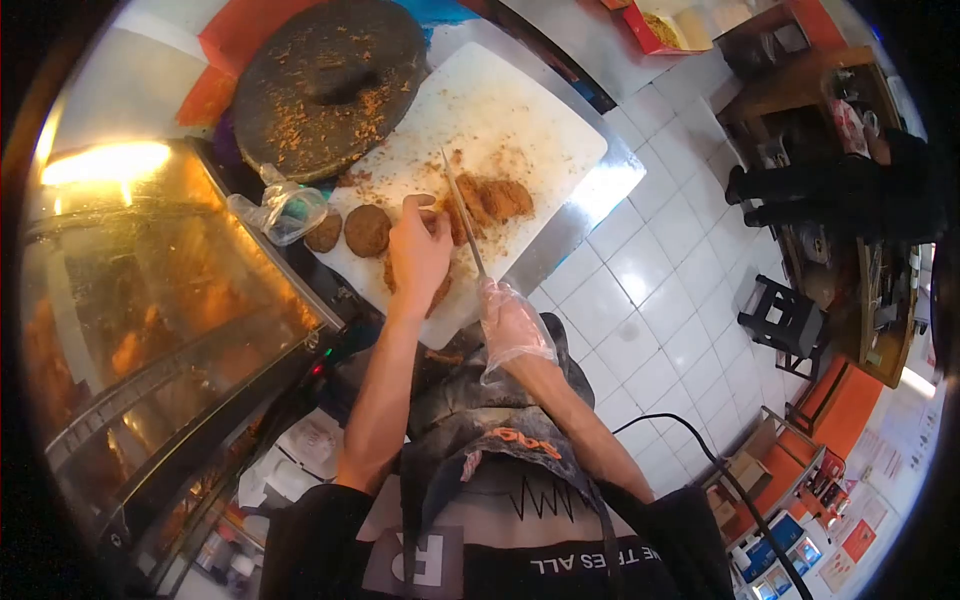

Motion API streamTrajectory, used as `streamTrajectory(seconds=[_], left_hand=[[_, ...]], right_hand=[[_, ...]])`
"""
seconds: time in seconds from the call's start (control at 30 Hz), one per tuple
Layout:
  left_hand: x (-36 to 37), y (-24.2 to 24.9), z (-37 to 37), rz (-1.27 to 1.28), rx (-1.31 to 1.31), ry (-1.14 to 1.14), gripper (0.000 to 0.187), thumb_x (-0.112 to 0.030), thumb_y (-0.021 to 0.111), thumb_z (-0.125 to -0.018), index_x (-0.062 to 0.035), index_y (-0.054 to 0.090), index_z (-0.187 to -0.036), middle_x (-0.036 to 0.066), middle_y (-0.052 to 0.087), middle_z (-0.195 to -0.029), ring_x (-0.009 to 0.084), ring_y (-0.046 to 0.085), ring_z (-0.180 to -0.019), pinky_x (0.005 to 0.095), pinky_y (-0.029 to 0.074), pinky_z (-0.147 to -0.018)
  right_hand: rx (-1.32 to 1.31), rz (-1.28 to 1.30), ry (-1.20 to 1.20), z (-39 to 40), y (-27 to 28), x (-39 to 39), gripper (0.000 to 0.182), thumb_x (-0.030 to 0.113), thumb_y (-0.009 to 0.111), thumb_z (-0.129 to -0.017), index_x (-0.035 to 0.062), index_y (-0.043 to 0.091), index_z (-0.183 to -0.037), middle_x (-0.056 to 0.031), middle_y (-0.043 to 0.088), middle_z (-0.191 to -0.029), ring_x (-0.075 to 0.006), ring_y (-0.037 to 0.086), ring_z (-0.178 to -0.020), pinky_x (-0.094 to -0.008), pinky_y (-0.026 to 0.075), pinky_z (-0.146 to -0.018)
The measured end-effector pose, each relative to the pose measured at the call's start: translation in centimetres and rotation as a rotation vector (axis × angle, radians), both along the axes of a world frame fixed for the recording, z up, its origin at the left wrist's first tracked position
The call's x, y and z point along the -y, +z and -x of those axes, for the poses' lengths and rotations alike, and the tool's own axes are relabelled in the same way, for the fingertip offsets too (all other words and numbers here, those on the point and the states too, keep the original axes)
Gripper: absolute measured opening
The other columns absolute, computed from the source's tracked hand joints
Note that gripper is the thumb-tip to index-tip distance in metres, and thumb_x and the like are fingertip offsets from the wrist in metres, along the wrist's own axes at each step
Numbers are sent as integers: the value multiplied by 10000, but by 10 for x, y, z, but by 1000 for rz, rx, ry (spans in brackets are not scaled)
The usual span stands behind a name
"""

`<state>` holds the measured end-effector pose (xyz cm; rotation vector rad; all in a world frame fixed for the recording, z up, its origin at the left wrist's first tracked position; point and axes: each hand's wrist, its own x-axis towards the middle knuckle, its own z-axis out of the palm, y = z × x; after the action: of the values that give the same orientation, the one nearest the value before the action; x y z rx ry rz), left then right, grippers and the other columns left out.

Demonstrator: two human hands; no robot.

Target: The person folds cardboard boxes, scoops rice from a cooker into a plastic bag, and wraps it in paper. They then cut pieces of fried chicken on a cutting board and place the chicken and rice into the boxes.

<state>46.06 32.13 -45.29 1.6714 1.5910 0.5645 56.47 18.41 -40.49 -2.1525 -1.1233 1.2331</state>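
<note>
A long kitchen knife [467,222] is gripped by its handle in my right hand [516,330], which wears a clear plastic glove. The blade lies across a breaded fried cutlet [440,285] on a white cutting board [545,130]. Sliced pieces of fried cutlet [497,202] lie just right of the blade. My bare left hand [420,248] presses the cutlet left of the knife with bent fingers, partly covering it. Two round brown patties [367,231] rest on the board left of that hand. Crumbs are scattered over the board.
A round dark wooden block [325,85] with crumbs stands behind the board, with a crumpled clear plastic glove [285,210] near it. At left is a lit glass display case [150,290]. Across the tiled floor [650,265] are a black stool [783,318] and another person [860,190].
</note>
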Motion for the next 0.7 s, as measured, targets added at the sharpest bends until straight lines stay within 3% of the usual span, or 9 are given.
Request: streamTrajectory(seconds=[0.17, 0.23, 0.27, 0.33, 0.37, 0.43, 0.53, 0.63, 0.7], left_hand=[[-14, 9, -2, -21, -18, 23, 275, -172, 703, -944, -12, 620, -1152, 186, 744, -863, 306, 726, -724, 410, 546, -674], [-36, 9, -8, -362, -8, 40, 209, -179, 692, -948, -41, 621, -1088, 155, 733, -913, 348, 719, -869, 437, 544, -741], [-49, 12, -13, -360, -10, 37, 209, -179, 692, -948, -41, 621, -1088, 155, 733, -913, 348, 719, -869, 437, 544, -741], [-77, 16, -30, -674, 55, -254, 257, -240, 641, -1010, -24, 636, -1151, 143, 717, -1074, 341, 664, -1129, 423, 524, -915], [-88, 13, -40, -667, 60, -257, 257, -240, 641, -1010, -24, 636, -1151, 143, 717, -1074, 341, 664, -1129, 423, 524, -915], [-107, 6, -57, -676, 49, -680, 287, -283, 571, -1048, -38, 624, -1189, 164, 633, -1272, 367, 477, -1390, 450, 430, -1105], [-119, -27, -65, -640, -38, -828, 349, -332, 514, -1070, -60, 578, -1278, 177, 513, -1446, 386, 319, -1499, 488, 332, -1204], [-119, -57, -63, -517, -141, -662, 383, -352, 467, -1086, -82, 525, -1351, 176, 399, -1554, 386, 236, -1536, 504, 286, -1230], [-118, -58, -69, -529, -100, -673, 403, -363, 447, -1091, -86, 510, -1377, 174, 370, -1579, 387, 215, -1543, 508, 267, -1237]], right_hand=[[43, -27, 32, -3, -13, 2, 553, 383, 301, -1116, -70, 594, -996, -358, 626, -980, -555, 577, -973, -574, 458, -857], [53, -58, 27, 1, -15, 0, 532, 369, 318, -1115, -67, 593, -984, -353, 628, -964, -554, 579, -957, -577, 459, -844], [43, -43, 18, 3, -8, -5, 500, 352, 343, -1113, -64, 586, -976, -344, 630, -936, -544, 589, -928, -576, 463, -818], [36, -18, 1, 7, -12, -4, 470, 335, 368, -1110, -60, 578, -968, -335, 632, -909, -535, 598, -900, -575, 467, -791], [102, -87, 34, 9, -21, -1, 441, 321, 392, -1105, -59, 569, -967, -321, 634, -887, -521, 609, -877, -568, 471, -770], [167, -149, 69, 11, -34, 4, 414, 306, 415, -1101, -57, 559, -966, -307, 637, -865, -507, 619, -855, -562, 474, -748], [146, -46, 61, 14, -39, -2, 405, 305, 424, -1100, -59, 548, -973, -293, 642, -844, -488, 634, -835, -555, 482, -725], [148, 75, -47, 22, -51, -7, 392, 293, 430, -1099, -52, 550, -958, -291, 641, -829, -485, 634, -812, -557, 487, -712], [152, 18, -33, 12, -65, -6, 460, 377, 364, -1100, -30, 575, -1058, -356, 628, -945, -547, 598, -963, -592, 459, -839]])
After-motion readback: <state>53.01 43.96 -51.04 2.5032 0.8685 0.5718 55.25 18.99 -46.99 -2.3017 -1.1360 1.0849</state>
